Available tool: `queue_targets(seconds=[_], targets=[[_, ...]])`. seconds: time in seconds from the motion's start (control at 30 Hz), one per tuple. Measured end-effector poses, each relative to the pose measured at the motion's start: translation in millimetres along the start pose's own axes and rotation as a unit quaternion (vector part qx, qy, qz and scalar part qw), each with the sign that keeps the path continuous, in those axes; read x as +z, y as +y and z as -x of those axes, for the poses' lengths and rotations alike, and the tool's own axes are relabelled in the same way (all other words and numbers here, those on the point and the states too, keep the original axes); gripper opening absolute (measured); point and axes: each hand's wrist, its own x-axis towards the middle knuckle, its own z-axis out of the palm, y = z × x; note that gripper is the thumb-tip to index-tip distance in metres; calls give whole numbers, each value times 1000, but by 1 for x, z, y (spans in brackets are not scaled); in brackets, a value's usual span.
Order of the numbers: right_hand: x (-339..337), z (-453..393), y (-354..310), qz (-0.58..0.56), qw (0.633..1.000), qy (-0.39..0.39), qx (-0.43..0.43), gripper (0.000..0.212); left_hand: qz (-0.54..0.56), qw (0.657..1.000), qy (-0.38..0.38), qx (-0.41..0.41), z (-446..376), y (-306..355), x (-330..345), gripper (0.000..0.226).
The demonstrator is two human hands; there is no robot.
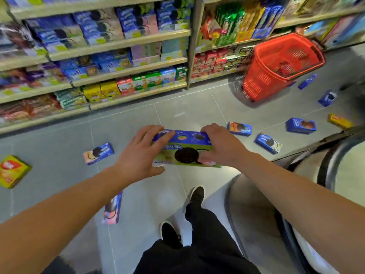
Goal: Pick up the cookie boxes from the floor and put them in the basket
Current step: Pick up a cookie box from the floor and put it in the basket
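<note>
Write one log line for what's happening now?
hands: left hand and right hand holding cookie box | basket: away | floor: boxes remain

Bare forearms there, no sleeves in view, and nothing worn on the left hand [138,155] or the right hand [221,147]: no rings, no watch, no gloves. Below, the person wore black trousers [199,252] and black slip-on shoes [197,194] with white soles.

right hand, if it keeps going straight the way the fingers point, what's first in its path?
The right hand grips the green-and-blue cookie box, fingers pointing up-left in the image. Beyond the box, the line runs over bare floor toward the bottom shelf, probably around the yellow and red boxes. Depth is unclear.
</note>
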Motion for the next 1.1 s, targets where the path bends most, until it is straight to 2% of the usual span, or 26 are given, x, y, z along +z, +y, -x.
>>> queue_targets(seconds=[0.1,0.2,0.37,0.47,0.73,1.1], targets=[[-11,-8,25,39,999,24,8,64,107,991,-43,-70,-48,-3,-13,108],[-27,-25,51,32,998,42,21,64,124,983,-108,-82,-108,-11,-14,105],[-62,-67,95,-21,993,97,60,63,127,981,-133,-56,-207,-24,-17,69],[-90,-96,124,-54,988,117,83,63,122,983,-129,-46,-266,-29,-21,65],[-175,-179,197,-16,978,158,138,68,126,987,-97,23,-435,-53,-27,64],[-259,-316,306,-33,940,229,252,70,144,968,-125,165,-705,-89,-13,64]])
